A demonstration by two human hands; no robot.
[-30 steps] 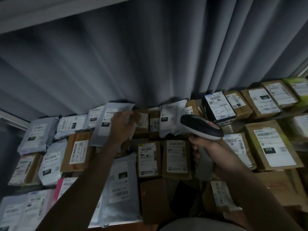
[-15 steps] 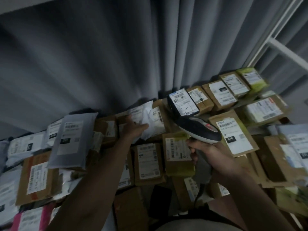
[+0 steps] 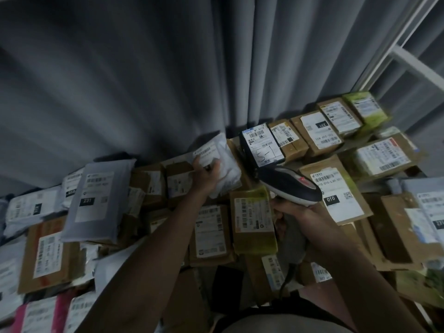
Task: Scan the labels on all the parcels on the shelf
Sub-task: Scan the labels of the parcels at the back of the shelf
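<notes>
A white poly mailer at the back of the shelf, against the grey curtain, is gripped by the left hand; fingers are curled over its lower left edge and its label is partly covered by them. The mailer is tilted up off the parcels beneath it.

A handheld barcode scanner is held by the right hand, fingers wrapped round the grey handle. Its dark head is pointed up and left, toward the mailer and the black parcel with a handwritten white label just beside it. A red patch is seen on top of the scanner head. The cable is seen hanging from the handle base.

The shelf is packed with parcels, labels up. A cardboard box marked "010" lies just right of the scanner, partly hidden by it. A green-taped box lies between the two forearms. A grey mailer marked "231" is propped at a tilt on boxes at left. A row of cardboard boxes is lined along the back right, ending in a green box. More mailers and boxes are stacked at far left and right; much label text is blurred and cannot be read. White shelf framing is seen top right.
</notes>
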